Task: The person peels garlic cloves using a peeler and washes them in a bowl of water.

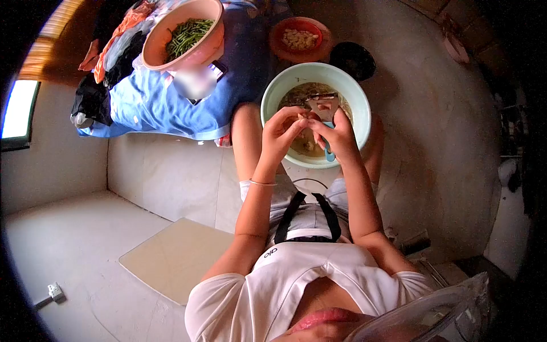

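Observation:
My left hand (285, 126) is closed in a pinch above the basin, with a small pale piece, perhaps a peeled clove, at the fingertips; it is too small to name for certain. My right hand (341, 137) is wrapped round a small knife (329, 153) with a light blue handle, its wide shiny blade pointing away from me. The fingertips of both hands meet. Below them stands a pale green basin (269, 91) between my knees, holding murky brownish water with scraps floating in it.
Beyond the basin are a red bowl (320, 39) of pale pieces and a black bowl (364, 60). At the left, a pink basin (156, 48) of green beans and a phone (218, 69) rest on blue cloth (154, 108) beside heaped clothes.

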`<action>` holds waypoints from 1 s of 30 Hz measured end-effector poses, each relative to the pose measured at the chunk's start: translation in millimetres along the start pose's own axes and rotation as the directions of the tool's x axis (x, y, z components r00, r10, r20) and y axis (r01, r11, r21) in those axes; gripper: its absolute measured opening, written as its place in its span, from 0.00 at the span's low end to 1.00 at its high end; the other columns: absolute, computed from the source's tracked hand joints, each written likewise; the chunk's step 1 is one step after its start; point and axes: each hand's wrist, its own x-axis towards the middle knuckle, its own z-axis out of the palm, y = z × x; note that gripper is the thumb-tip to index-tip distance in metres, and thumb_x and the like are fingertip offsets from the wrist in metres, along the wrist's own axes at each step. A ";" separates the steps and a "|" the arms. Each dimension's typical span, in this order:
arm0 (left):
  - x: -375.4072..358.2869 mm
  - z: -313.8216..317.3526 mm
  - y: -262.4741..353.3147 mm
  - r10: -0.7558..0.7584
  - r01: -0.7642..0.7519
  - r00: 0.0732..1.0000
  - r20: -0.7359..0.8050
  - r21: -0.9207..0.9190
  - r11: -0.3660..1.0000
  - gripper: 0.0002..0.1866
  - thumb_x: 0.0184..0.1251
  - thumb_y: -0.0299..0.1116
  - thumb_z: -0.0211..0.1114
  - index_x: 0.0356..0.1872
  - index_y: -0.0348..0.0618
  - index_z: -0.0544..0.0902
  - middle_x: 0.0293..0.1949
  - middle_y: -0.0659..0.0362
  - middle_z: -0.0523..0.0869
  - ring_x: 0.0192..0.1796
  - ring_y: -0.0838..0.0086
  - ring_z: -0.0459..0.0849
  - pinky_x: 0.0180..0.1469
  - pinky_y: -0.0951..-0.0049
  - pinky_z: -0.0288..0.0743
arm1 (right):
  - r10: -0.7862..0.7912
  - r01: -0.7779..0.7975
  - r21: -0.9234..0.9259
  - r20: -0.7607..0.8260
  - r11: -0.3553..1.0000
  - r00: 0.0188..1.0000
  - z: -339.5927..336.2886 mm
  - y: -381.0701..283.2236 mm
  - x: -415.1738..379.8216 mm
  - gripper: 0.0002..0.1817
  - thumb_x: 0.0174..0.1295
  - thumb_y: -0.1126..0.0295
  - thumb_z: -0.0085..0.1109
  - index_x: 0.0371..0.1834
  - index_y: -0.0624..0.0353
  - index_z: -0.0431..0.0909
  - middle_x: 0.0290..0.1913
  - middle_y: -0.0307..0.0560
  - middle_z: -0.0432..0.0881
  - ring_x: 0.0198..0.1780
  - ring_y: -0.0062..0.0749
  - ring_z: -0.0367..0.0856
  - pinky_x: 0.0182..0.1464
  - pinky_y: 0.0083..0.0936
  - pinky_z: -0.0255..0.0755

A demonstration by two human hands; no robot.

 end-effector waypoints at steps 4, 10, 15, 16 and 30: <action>-1.3 1.6 -1.6 -0.023 0.021 0.996 -0.085 -0.021 1.000 0.11 0.61 0.28 0.59 0.43 0.35 0.77 0.36 0.62 0.80 0.33 0.84 0.77 0.31 0.86 0.71 | -0.001 0.001 0.003 0.018 1.000 1.000 -0.5 0.8 -1.6 0.14 0.54 0.75 0.57 0.41 0.61 0.65 0.28 0.40 0.74 0.17 0.16 0.67 0.16 0.14 0.60; 5.3 -5.2 -2.0 -0.088 0.027 0.978 -0.190 -0.301 0.953 0.12 0.64 0.31 0.55 0.44 0.36 0.77 0.38 0.60 0.80 0.35 0.82 0.77 0.32 0.84 0.70 | 0.023 -0.023 0.006 0.005 1.000 1.000 -3.9 7.6 -3.8 0.12 0.54 0.74 0.57 0.38 0.61 0.66 0.23 0.39 0.73 0.16 0.17 0.67 0.16 0.15 0.60; 4.6 -6.0 0.6 -0.163 0.087 0.969 -0.185 -0.360 0.929 0.12 0.63 0.31 0.56 0.44 0.35 0.77 0.39 0.60 0.78 0.35 0.83 0.74 0.32 0.85 0.68 | 0.029 -0.034 -0.059 -0.088 0.998 0.996 -12.9 19.2 -1.1 0.11 0.56 0.71 0.57 0.37 0.62 0.68 0.24 0.39 0.73 0.17 0.16 0.68 0.16 0.14 0.60; 4.3 -6.3 -1.3 -0.163 0.088 0.969 -0.184 -0.359 0.929 0.12 0.63 0.31 0.56 0.44 0.35 0.77 0.39 0.60 0.78 0.35 0.83 0.74 0.32 0.85 0.68 | 0.018 -0.041 -0.126 -0.178 0.991 0.984 -13.6 22.0 -0.2 0.10 0.57 0.70 0.57 0.37 0.63 0.69 0.27 0.39 0.74 0.18 0.16 0.68 0.16 0.14 0.60; 4.0 9.4 -12.5 0.068 -0.068 0.997 -0.037 0.005 0.998 0.10 0.55 0.24 0.63 0.40 0.37 0.81 0.37 0.63 0.71 0.36 0.83 0.70 0.37 0.87 0.63 | 0.089 -0.065 0.116 -0.214 0.991 0.973 -11.3 29.6 -4.4 0.12 0.57 0.61 0.57 0.37 0.56 0.72 0.24 0.35 0.74 0.18 0.14 0.67 0.16 0.12 0.58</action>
